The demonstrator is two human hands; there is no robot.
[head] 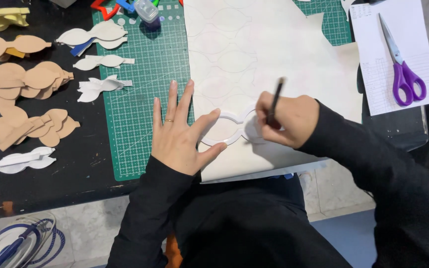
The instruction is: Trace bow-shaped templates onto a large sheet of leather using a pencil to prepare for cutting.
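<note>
Tracing on the large white sheet (294, 64), which lies over the green cutting mat (145, 89).

Your left hand (179, 134) lies open and flat, pinning the white bow-shaped plastic stencil (224, 141) onto the sheet's near edge. It looks light, stiff and prone to sliding, so press on its rim. Your right hand (286, 119) is closed around a dark pencil (275, 99).

Scissors (402, 64) far right (cutouts (26, 99) crowd left).

A craft workshop: a green cutting mat (145, 74), purple-handled scissors (402, 64) and stacked bow-shaped cutouts (23, 79) crowd the black counter (80, 173).
</note>
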